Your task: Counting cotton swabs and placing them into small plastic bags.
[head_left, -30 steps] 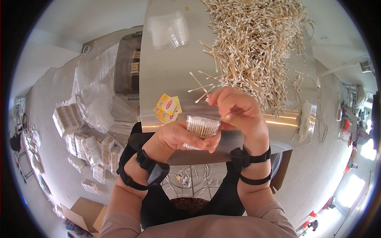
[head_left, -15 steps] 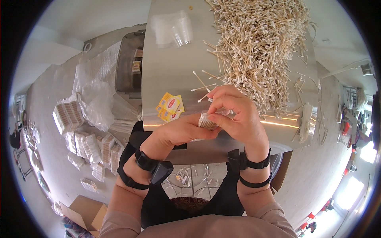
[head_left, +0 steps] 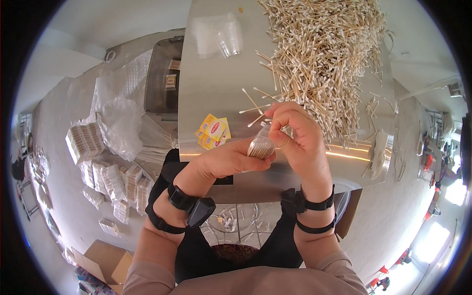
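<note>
A small clear plastic bag of cotton swabs (head_left: 261, 146) is gripped in my left hand (head_left: 233, 158), above the near edge of the metal table. Its thumb lies across the front of the bag. My right hand (head_left: 300, 132) is closed, with thumb and forefinger pinched at the bag's upper clear edge; the exact contact is partly hidden. Just beyond the hands, a few loose cotton swabs (head_left: 253, 102) lie apart from the large heap of cotton swabs (head_left: 319, 59). Yellow and white printed cards (head_left: 214, 129) rest in a small stack left of my hands.
Empty clear plastic bags (head_left: 216, 35) lie at the table's far left. A dark bin (head_left: 162, 81) with small packs stands beside the metal table (head_left: 221, 83). Bundled swab packs (head_left: 86, 142) and an open cardboard box (head_left: 105, 263) are on the floor at left.
The bag in my left hand has tipped more upright, and its clear upper part now shows. My right fingers have shifted slightly up along it. The view has moved slightly.
</note>
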Tool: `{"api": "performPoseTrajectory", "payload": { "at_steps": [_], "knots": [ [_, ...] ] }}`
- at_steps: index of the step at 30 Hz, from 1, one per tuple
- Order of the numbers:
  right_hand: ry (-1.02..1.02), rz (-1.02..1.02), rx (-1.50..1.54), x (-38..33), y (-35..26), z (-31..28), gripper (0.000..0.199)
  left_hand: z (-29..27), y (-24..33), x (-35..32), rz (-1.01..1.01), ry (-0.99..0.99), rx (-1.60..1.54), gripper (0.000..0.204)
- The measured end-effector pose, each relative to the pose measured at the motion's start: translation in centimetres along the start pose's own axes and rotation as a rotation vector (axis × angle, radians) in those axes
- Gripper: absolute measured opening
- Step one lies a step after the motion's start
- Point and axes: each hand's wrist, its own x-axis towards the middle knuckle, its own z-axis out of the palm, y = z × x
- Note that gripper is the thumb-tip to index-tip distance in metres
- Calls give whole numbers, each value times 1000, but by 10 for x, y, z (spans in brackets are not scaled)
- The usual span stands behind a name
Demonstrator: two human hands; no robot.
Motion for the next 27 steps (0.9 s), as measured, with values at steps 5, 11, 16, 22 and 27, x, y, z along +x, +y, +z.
{"api": "performPoseTrajectory", "payload": {
  "at_steps": [5,11,16,22,27],
  "knots": [
    [-19,91,142,0,-1,-4,13,-1,4,-3,-4,-21,18,20],
    [-227,44,175,-1,16,-19,15,-4,6,-4,9,-120,-71,16],
    [-113,164,200,-1,-3,-11,15,-2,15,-7,-34,-81,-47,19],
    [-183,256,123,-1,4,-11,11,-5,6,-2,-49,-100,-50,27],
    [-136,280,155,-1,2,-10,10,5,12,4,95,40,-64,30]
  ]
}}
